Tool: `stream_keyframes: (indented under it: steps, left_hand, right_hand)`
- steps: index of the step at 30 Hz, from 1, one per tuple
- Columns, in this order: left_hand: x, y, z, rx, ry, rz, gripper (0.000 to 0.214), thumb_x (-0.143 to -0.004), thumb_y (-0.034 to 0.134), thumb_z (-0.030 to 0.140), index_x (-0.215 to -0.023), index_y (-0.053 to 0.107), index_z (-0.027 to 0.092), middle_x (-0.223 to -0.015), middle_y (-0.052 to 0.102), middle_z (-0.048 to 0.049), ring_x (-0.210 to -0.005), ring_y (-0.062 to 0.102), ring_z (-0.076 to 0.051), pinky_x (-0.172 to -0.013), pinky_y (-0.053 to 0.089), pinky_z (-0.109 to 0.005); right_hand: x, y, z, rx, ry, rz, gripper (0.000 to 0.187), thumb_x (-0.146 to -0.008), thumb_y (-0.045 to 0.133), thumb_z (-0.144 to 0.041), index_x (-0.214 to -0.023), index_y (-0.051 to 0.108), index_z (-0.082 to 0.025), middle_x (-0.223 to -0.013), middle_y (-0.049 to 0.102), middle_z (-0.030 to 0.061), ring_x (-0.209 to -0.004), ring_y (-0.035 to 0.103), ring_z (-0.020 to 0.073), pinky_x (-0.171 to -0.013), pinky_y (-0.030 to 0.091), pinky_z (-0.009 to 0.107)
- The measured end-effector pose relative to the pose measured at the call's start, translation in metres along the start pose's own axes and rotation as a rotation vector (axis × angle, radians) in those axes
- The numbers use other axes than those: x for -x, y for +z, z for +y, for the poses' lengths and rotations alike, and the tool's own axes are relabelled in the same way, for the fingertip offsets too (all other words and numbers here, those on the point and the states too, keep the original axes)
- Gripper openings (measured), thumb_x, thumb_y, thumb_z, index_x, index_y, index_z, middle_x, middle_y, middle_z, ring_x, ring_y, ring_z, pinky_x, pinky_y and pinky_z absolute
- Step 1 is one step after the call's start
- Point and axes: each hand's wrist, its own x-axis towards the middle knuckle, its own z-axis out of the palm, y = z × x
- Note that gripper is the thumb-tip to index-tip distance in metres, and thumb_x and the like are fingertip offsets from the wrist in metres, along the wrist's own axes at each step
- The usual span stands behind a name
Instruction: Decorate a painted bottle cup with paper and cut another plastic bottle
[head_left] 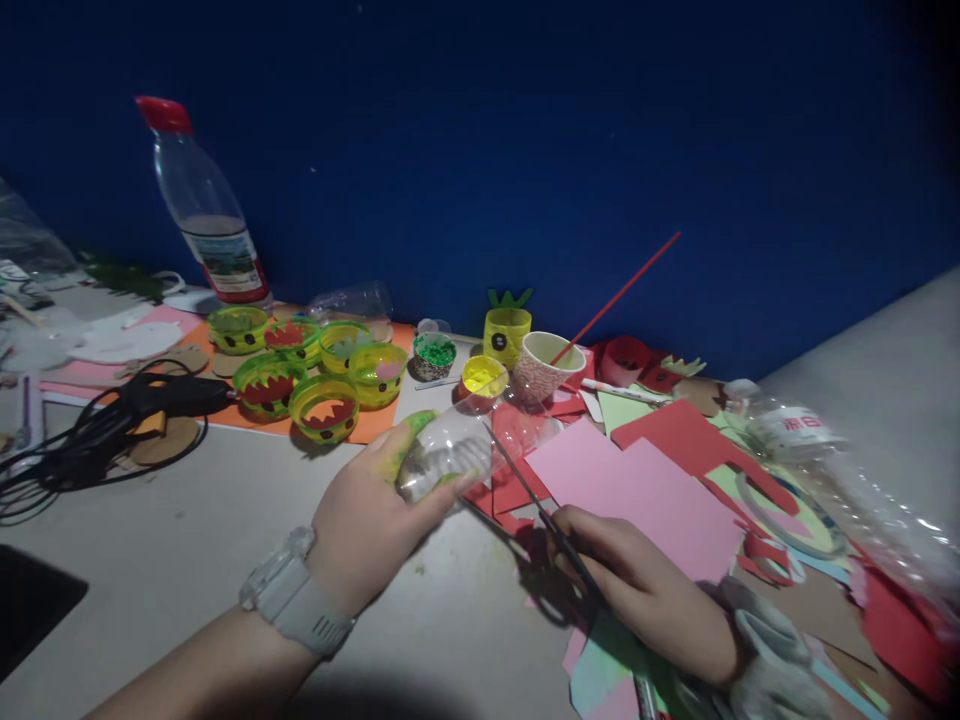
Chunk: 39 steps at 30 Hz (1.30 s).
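My left hand (pixel 367 515), smeared with green-yellow paint and wearing a pale watch, is closed round a clear plastic bottle piece (pixel 457 450) held just above the table. My right hand (pixel 637 580) grips dark scissors (pixel 536 495), whose blades point up-left and reach the bottle piece. Pink paper (pixel 637 490) and red paper (pixel 690 435) lie beneath and to the right of the scissors.
Several yellow-painted bottle rings (pixel 322 405) sit on orange paper at the left. A tall clear bottle with a red cap (pixel 206 215) stands at the back. Paint cups (pixel 484 375), a paper cup with a red stick (pixel 544 365), a black glue gun with cable (pixel 161 395), a crushed bottle (pixel 817 450).
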Motion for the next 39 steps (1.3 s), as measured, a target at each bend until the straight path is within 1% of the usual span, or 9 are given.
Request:
stream_keyframes:
  steps: [6,10,13,19,22,28,32,35,39]
  left_hand:
    - [-0.0009,0.0001,-0.0014,-0.015,-0.031,-0.005,0.062,-0.076,0.055,0.059,-0.126,0.049,0.023,-0.122,0.060,-0.0086,-0.108,0.058,-0.027,-0.087,0.048,-0.039]
    - [-0.0017,-0.0002,-0.0011,-0.013,-0.025,-0.012,0.059,-0.077,0.054,0.059,-0.125,0.050,0.024,-0.120,0.061,-0.0085,-0.106,0.058,-0.028,-0.083,0.049,-0.040]
    - [-0.0024,-0.0002,-0.0004,0.000,-0.014,-0.010,0.058,-0.076,0.055,0.057,-0.125,0.050,0.025,-0.119,0.061,-0.0085,-0.105,0.059,-0.029,-0.081,0.050,-0.041]
    - [-0.0018,0.0003,0.0014,-0.002,-0.005,0.012,0.058,-0.074,0.058,0.055,-0.124,0.051,0.026,-0.116,0.062,-0.0066,-0.105,0.058,-0.027,-0.087,0.048,-0.042]
    - [-0.0014,0.0001,0.0030,-0.020,-0.021,0.022,0.058,-0.073,0.059,0.056,-0.122,0.052,0.025,-0.115,0.062,-0.0062,-0.103,0.059,-0.027,-0.085,0.049,-0.042]
    - [-0.0007,-0.0007,0.0059,-0.015,-0.028,0.006,0.057,-0.073,0.058,0.058,-0.119,0.053,0.026,-0.111,0.062,-0.0056,-0.098,0.060,-0.027,-0.083,0.048,-0.041]
    - [-0.0003,-0.0006,0.0058,-0.039,-0.034,0.023,0.058,-0.072,0.057,0.061,-0.118,0.053,0.027,-0.112,0.062,-0.0048,-0.098,0.061,-0.026,-0.081,0.049,-0.040]
    - [-0.0005,0.0001,0.0057,-0.061,-0.035,0.031,0.061,-0.072,0.056,0.062,-0.121,0.051,0.027,-0.114,0.061,-0.0047,-0.099,0.060,-0.026,-0.080,0.049,-0.039]
    - [-0.0015,0.0009,0.0056,-0.037,-0.039,0.030,0.064,-0.072,0.055,0.063,-0.125,0.049,0.026,-0.121,0.058,-0.0059,-0.104,0.059,-0.027,-0.081,0.049,-0.037]
  right_hand:
    - [-0.0001,-0.0006,-0.0010,-0.023,0.024,0.002,0.042,-0.092,0.030,-0.054,-0.070,0.039,-0.019,-0.063,0.039,-0.0029,-0.057,0.035,0.0113,-0.054,0.032,0.023]
    - [-0.0008,0.0006,-0.0031,-0.077,0.054,0.014,0.042,-0.091,0.032,-0.054,-0.072,0.042,-0.018,-0.065,0.043,-0.0015,-0.059,0.038,0.0115,-0.055,0.034,0.023]
    - [-0.0007,0.0019,-0.0036,-0.145,0.048,0.013,0.041,-0.091,0.034,-0.053,-0.074,0.044,-0.017,-0.067,0.045,-0.0006,-0.060,0.039,0.0117,-0.055,0.036,0.023]
    - [0.0002,0.0034,-0.0034,-0.172,0.054,0.022,0.038,-0.091,0.037,-0.051,-0.075,0.045,-0.017,-0.068,0.046,-0.0005,-0.060,0.040,0.0117,-0.055,0.037,0.023]
    - [0.0002,0.0028,-0.0029,-0.169,0.050,0.004,0.038,-0.091,0.036,-0.050,-0.075,0.044,-0.017,-0.067,0.046,-0.0006,-0.060,0.040,0.0117,-0.055,0.037,0.023]
    - [0.0000,0.0021,-0.0011,-0.158,0.042,-0.013,0.036,-0.091,0.037,-0.049,-0.074,0.043,-0.017,-0.067,0.045,-0.0005,-0.060,0.038,0.0117,-0.055,0.035,0.023]
    - [0.0005,0.0030,-0.0002,-0.144,0.046,0.008,0.041,-0.091,0.034,-0.053,-0.074,0.044,-0.017,-0.067,0.044,-0.0007,-0.061,0.038,0.0123,-0.056,0.033,0.024]
    - [0.0005,0.0034,0.0003,-0.115,0.038,0.024,0.044,-0.090,0.033,-0.057,-0.073,0.043,-0.018,-0.066,0.042,-0.0016,-0.060,0.037,0.0122,-0.056,0.031,0.025]
    - [0.0002,0.0035,0.0006,-0.105,0.023,0.039,0.043,-0.090,0.032,-0.057,-0.072,0.040,-0.019,-0.066,0.039,-0.0030,-0.059,0.034,0.0117,-0.055,0.028,0.025]
